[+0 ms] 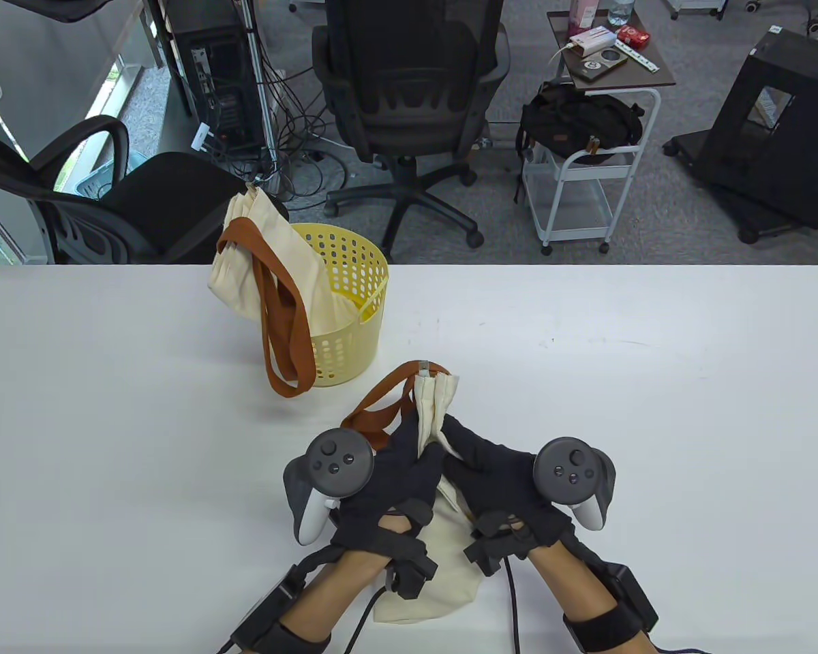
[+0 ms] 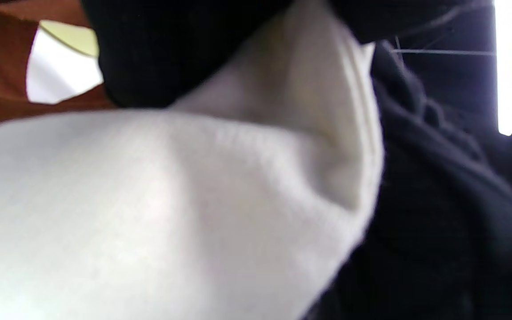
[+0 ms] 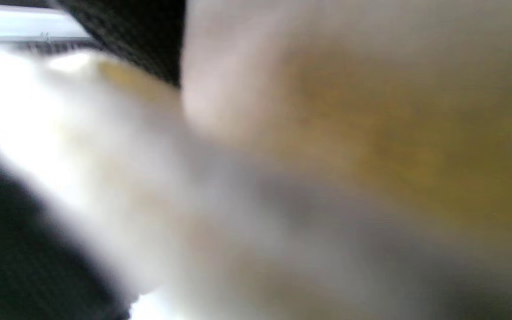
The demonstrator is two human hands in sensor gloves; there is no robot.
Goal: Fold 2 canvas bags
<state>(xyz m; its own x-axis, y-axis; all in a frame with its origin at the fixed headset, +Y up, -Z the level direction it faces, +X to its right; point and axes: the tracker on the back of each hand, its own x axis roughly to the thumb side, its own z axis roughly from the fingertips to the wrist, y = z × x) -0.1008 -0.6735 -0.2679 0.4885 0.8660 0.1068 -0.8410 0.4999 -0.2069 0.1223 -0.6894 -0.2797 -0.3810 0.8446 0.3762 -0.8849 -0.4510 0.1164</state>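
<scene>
A cream canvas bag [image 1: 436, 402] with brown handles [image 1: 382, 402] is bunched up near the table's front edge. My left hand [image 1: 409, 456] and my right hand [image 1: 480, 463] both grip its gathered cloth, side by side. The bag's lower part [image 1: 429, 579] lies on the table between my wrists. The cloth fills the left wrist view [image 2: 149, 200] and the blurred right wrist view [image 3: 282, 178]. A second cream bag [image 1: 273, 272] with brown handles [image 1: 283, 327] hangs over the rim of a yellow basket [image 1: 347, 320] at the table's back left.
The white table [image 1: 654, 409] stretches to both sides. Beyond its far edge stand office chairs [image 1: 409, 95], a white cart [image 1: 586, 177] with a black backpack, and a computer tower.
</scene>
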